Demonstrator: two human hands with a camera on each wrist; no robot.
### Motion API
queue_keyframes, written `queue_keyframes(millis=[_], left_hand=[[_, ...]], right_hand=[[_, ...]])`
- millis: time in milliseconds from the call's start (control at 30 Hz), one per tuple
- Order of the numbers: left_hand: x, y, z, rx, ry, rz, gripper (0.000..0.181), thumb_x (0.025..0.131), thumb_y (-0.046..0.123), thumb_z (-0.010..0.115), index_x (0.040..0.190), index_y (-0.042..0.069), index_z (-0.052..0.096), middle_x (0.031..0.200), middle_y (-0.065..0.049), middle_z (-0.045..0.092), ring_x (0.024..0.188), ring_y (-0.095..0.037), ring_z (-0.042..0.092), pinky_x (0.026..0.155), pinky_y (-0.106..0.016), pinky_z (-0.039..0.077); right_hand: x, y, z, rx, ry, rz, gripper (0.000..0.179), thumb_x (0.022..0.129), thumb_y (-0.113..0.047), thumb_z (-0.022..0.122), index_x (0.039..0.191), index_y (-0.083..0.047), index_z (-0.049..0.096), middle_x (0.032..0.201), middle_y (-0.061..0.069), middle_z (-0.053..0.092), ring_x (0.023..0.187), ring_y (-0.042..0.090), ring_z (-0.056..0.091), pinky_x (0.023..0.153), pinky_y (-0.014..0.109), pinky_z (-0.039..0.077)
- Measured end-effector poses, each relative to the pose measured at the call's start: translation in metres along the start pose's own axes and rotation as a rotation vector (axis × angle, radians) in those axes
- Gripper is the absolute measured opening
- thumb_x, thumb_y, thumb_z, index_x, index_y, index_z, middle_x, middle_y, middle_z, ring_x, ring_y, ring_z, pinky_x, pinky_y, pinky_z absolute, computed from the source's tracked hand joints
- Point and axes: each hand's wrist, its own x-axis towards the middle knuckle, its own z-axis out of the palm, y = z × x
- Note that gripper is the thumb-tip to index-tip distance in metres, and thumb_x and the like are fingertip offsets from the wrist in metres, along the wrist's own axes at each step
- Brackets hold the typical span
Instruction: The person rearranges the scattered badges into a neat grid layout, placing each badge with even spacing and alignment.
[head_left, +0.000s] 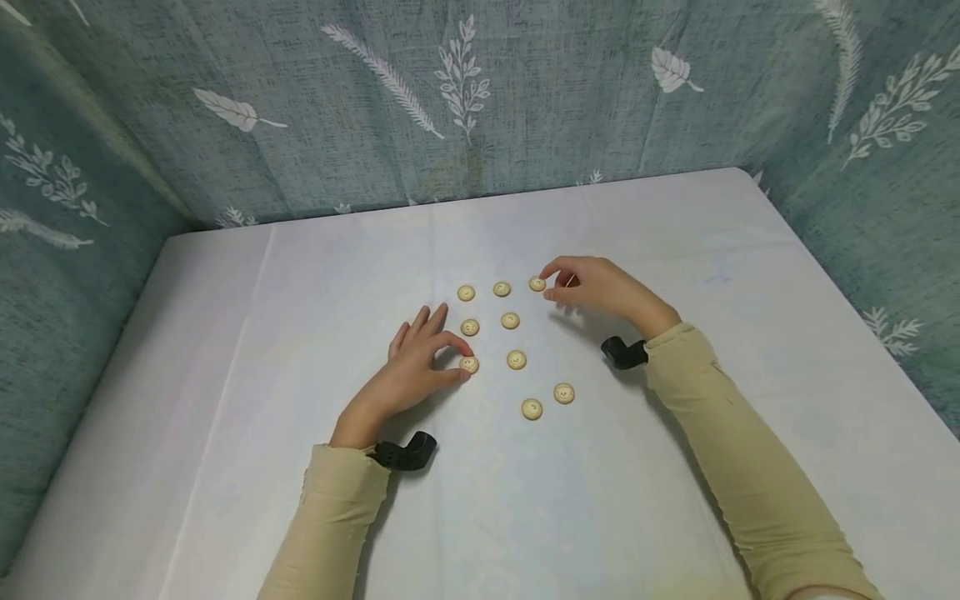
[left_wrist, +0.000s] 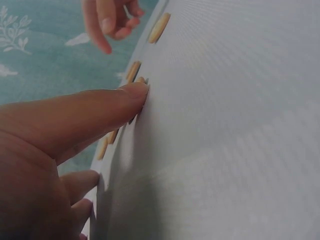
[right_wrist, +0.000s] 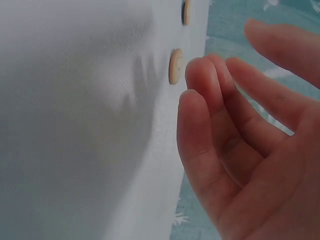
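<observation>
Between thumb and index finger, my left hand [head_left: 416,367] pinches the edges of a round tan button [head_left: 468,365] lying low on the cloth. Its other fingers spread out toward the back. In the left wrist view the thumb [left_wrist: 105,107] covers most of that button. At the back right of the group, my right hand [head_left: 600,287] has its thumb and index fingertips right at the edge of another button [head_left: 537,283]. A gap shows between those two fingertips. The right wrist view shows loosely bent fingers [right_wrist: 195,130] beside a button [right_wrist: 176,66], holding nothing.
More matching buttons lie around: two along the back [head_left: 502,288], others in the middle rows [head_left: 517,359], and a pair nearer the front [head_left: 564,393]. A white cloth [head_left: 675,500] covers the table. Green leaf-patterned curtain [head_left: 555,100] hangs behind and at both sides.
</observation>
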Motion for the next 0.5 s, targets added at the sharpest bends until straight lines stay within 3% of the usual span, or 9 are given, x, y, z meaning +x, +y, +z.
queue_keyframes(millis=[300, 500], left_hand=[[0.001, -0.001, 0.001, -0.006, -0.002, 0.001, 0.017, 0.078, 0.034, 0.067, 0.093, 0.030, 0.058, 0.149, -0.006, 0.010, 0.135, -0.022, -0.006, 0.103, -0.043, -0.007], [0.000, -0.001, 0.000, -0.012, 0.000, 0.000, 0.016, 0.079, 0.034, 0.067, 0.092, 0.030, 0.058, 0.149, -0.006, 0.010, 0.135, -0.022, -0.006, 0.103, -0.043, -0.008]], right_hand=[[-0.015, 0.000, 0.001, -0.069, -0.006, -0.071, 0.034, 0.085, -0.030, 0.058, 0.117, -0.017, 0.054, 0.094, 0.000, 0.057, 0.083, 0.016, 0.052, 0.073, 0.033, 0.041], [-0.025, 0.002, 0.001, -0.134, -0.064, -0.136, 0.035, 0.086, -0.031, 0.057, 0.117, -0.016, 0.054, 0.095, -0.001, 0.058, 0.088, 0.016, 0.053, 0.074, 0.033, 0.041]])
